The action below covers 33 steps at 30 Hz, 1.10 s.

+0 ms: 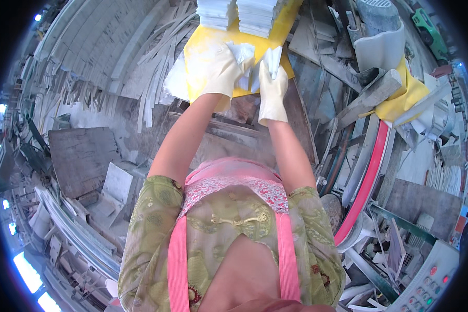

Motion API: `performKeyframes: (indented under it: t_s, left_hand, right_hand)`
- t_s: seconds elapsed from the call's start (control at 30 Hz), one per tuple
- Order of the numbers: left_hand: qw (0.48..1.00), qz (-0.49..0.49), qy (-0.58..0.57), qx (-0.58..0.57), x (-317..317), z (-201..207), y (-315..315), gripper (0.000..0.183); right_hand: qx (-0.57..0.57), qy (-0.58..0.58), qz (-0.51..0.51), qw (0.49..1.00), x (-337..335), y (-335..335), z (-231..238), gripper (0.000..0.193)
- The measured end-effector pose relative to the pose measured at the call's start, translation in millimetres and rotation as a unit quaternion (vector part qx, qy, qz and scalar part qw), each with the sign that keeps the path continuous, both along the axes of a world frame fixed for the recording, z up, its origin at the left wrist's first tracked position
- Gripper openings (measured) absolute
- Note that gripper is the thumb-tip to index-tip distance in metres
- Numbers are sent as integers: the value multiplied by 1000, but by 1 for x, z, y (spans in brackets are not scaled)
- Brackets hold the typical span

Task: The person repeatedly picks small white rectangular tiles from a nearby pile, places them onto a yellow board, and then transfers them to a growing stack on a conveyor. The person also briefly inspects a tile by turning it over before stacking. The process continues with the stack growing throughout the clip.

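Observation:
My left hand [221,73], in a pale rubber glove, is closed at a white stone piece [243,52] over a yellow sheet [197,46]. Its fingertips are partly hidden. To its right, my right hand [273,92], gloved the same way, grips a few thin white strips [273,58] that stick out past the thumb. Just beyond both hands stand two stacks of thin white slabs, a left stack [215,15] and a right stack [256,18], on the yellow sheet. The hands are close together but apart.
Long pale strips [164,57] lie piled on the left. On the right are a wooden beam [372,93], a yellow cloth [403,96], a curved red band [366,182] and a grey motor-like housing [379,15]. A button panel [431,281] stands at the lower right.

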State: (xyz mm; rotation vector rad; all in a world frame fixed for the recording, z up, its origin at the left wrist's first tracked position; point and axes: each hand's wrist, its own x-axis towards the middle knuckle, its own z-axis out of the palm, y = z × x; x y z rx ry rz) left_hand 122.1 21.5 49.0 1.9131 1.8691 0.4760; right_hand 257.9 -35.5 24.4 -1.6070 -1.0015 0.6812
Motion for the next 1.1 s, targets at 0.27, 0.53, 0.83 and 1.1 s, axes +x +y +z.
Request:
performKeyframes:
  t_s: [0.27, 0.53, 0.83, 1.1]
  left_hand:
    - [996, -25, 72, 37, -14, -19, 10, 95]
    - [997, -10, 78, -5, -13, -2, 10, 96]
    - [995, -38, 96, 16, -29, -32, 33, 100]
    - [1000, -20, 4, 4, -18, 0, 5, 93]
  right_hand:
    - [-19, -61, 145, 987, -11, 17, -18, 47]
    - [-134, -248, 290, 915, 25, -10, 2, 93]
    - [-33, -409, 243, 879, 27, -5, -12, 85]
    - [-5, -467, 219, 857, 22, -3, -21, 90]
